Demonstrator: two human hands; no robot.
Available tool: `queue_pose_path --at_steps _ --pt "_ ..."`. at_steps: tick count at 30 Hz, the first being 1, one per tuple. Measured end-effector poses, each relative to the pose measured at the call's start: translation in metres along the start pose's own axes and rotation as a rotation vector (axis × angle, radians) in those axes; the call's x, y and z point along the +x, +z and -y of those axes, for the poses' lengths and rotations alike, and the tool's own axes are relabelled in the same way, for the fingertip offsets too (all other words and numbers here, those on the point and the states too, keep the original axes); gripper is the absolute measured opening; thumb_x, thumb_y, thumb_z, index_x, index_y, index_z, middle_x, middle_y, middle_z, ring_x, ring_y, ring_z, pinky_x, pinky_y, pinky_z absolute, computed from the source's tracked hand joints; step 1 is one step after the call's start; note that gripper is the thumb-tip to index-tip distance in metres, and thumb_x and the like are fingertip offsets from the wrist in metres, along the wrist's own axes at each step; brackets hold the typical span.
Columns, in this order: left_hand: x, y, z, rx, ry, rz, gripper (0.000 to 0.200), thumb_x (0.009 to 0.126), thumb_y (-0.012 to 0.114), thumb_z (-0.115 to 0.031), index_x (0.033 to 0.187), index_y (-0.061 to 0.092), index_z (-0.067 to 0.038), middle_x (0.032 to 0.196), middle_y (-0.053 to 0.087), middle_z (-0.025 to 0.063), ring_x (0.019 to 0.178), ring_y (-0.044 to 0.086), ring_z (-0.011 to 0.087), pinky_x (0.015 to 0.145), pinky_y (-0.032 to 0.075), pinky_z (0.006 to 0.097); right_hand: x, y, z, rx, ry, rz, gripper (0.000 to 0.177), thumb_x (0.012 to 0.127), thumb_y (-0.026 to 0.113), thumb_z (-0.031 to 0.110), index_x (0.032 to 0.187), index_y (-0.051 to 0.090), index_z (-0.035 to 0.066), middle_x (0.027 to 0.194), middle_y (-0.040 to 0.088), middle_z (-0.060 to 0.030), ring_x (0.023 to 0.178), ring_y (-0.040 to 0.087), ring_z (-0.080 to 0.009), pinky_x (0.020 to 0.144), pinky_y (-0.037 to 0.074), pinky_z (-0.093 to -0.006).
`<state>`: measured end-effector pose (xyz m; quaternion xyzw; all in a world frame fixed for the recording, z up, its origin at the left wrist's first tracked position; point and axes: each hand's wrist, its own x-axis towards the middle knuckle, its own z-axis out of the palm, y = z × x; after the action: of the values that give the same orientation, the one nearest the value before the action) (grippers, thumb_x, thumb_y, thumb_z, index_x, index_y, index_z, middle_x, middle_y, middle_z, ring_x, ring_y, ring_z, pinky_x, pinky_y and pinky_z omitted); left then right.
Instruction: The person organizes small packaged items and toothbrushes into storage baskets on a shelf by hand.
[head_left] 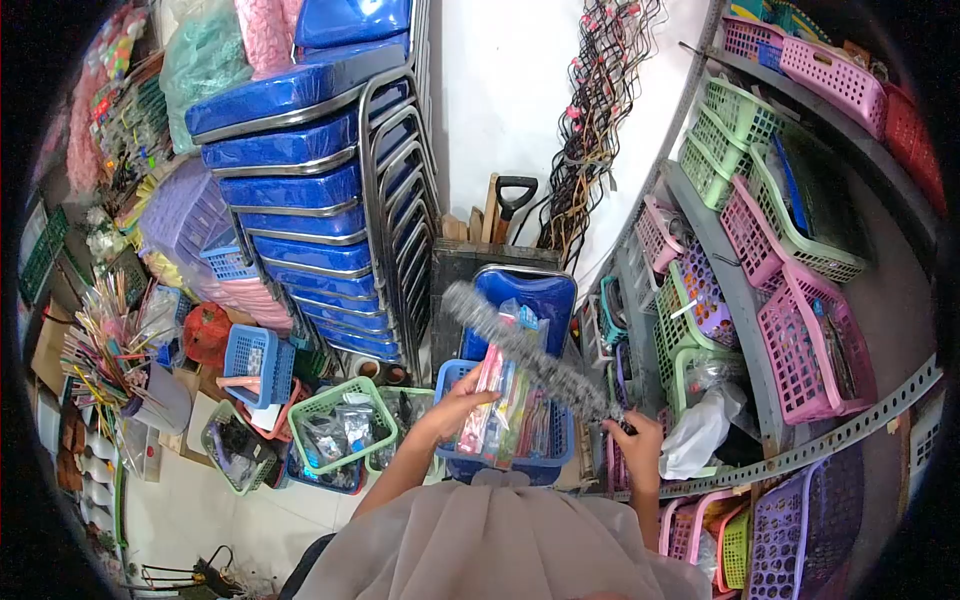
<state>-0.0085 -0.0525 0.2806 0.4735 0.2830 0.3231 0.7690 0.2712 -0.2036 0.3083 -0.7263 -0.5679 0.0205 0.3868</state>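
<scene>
My right hand (636,446) grips the lower end of a grey fluffy duster (535,355), which slants up and left across the front of me. Below the duster is a blue plastic basket (530,472) filled with slim plastic-wrapped packets. My left hand (460,406) is closed at the basket's left side around a pink packet (487,372) that stands upright among the others. What is inside the packets is too small to make out. Behind the basket a blue padded chair seat (540,292) is partly hidden by the duster.
Blue chairs (300,180) are stacked high at the left. On the right, metal shelves (725,240) hold several pink, green and purple baskets. A green basket (343,425) of small packets stands on the floor, left of me. A black shovel handle (515,195) leans against the wall.
</scene>
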Motion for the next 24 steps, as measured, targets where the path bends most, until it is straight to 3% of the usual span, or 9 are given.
queue_pose_path --at_steps 2,7,9,11,12,15,19,21,24 --pt "0.001 -0.007 0.007 -0.008 0.008 0.006 0.066 0.083 0.059 -0.008 0.141 0.028 -0.006 0.137 0.04 0.0054 0.12 0.042 0.0152 0.1 0.033 0.0275 0.001 -0.001 0.0 0.017 0.002 -0.017 0.033 0.066 0.079 0.022 0.073 0.059 -0.004 0.066 0.057 -0.0195 0.057 0.053 -0.0359 0.054 0.042 -0.0355" --pt "-0.001 -0.026 0.013 -0.276 -0.243 -0.076 0.055 0.084 0.056 -0.026 0.131 0.043 -0.001 0.121 0.056 0.0101 0.107 0.055 0.0226 0.096 0.04 0.0321 0.001 0.004 -0.006 0.014 0.034 -0.089 0.034 0.065 0.079 0.023 0.071 0.059 -0.003 0.063 0.055 -0.0183 0.054 0.05 -0.0346 0.052 0.041 -0.0359" --pt "0.0 -0.032 0.024 -0.327 -0.212 -0.11 0.05 0.086 0.052 -0.032 0.124 0.05 0.001 0.114 0.06 0.0137 0.1 0.059 0.0274 0.094 0.043 0.037 -0.001 0.001 0.0 0.027 -0.017 0.036 0.035 0.065 0.079 0.025 0.069 0.058 -0.003 0.063 0.055 -0.018 0.054 0.051 -0.034 0.052 0.041 -0.0365" --pt "0.008 -0.047 0.038 -0.783 -0.151 0.091 0.055 0.087 0.049 -0.04 0.122 0.052 0.002 0.117 0.058 0.0167 0.102 0.058 0.029 0.094 0.042 0.0382 -0.001 0.004 -0.001 0.011 0.008 0.007 0.036 0.065 0.079 0.026 0.069 0.058 -0.003 0.062 0.055 -0.0179 0.054 0.051 -0.0337 0.052 0.041 -0.0368" --pt "0.01 -0.051 0.037 -0.84 -0.154 0.251 0.061 0.087 0.047 -0.048 0.121 0.052 0.003 0.118 0.057 0.0191 0.105 0.057 0.0307 0.095 0.041 0.0396 -0.002 0.006 -0.003 -0.005 0.034 -0.017 0.037 0.065 0.079 0.026 0.068 0.058 -0.003 0.062 0.055 -0.0178 0.054 0.051 -0.0335 0.051 0.041 -0.037" --pt "0.007 -0.038 0.029 -0.933 -0.198 0.113 0.067 0.085 0.046 -0.055 0.12 0.052 0.003 0.118 0.057 0.0196 0.105 0.057 0.0312 0.096 0.041 0.0403 -0.003 0.011 -0.005 -0.004 -0.033 -0.048 0.027 0.068 0.077 0.016 0.073 0.06 -0.005 0.061 0.054 -0.0178 0.05 0.047 -0.0243 0.05 0.038 -0.0333" --pt "0.015 -0.052 0.046 -0.904 -0.095 0.103 0.074 0.084 0.046 -0.06 0.12 0.052 0.004 0.118 0.057 0.0202 0.105 0.057 0.0323 0.096 0.041 0.0417 -0.003 0.012 -0.009 0.104 -0.163 -0.009 0.027 0.068 0.077 0.017 0.072 0.06 -0.004 0.06 0.054 -0.0174 0.05 0.049 -0.024 0.05 0.038 -0.0334" --pt "0.013 -0.048 0.037 -0.919 -0.165 -0.002 0.08 0.082 0.044 -0.066 0.119 0.052 0.004 0.118 0.057 0.0207 0.105 0.057 0.0332 0.094 0.042 0.0424 -0.002 0.01 -0.016 -0.062 0.049 0.003 0.035 0.066 0.078 0.029 0.068 0.059 -0.001 0.061 0.055 -0.0175 0.056 0.052 -0.0371 0.061 0.047 -0.0364" --pt "0.008 -0.04 0.028 -0.903 -0.134 -0.009 0.084 0.08 0.041 -0.07 0.122 0.05 0.002 0.12 0.055 0.0206 0.105 0.057 0.0333 0.094 0.043 0.0426 -0.004 0.013 -0.013 -0.015 -0.009 0.005 0.037 0.067 0.078 0.029 0.066 0.057 -0.002 0.06 0.054 -0.018 0.054 0.05 -0.0378 0.061 0.047 -0.0358"
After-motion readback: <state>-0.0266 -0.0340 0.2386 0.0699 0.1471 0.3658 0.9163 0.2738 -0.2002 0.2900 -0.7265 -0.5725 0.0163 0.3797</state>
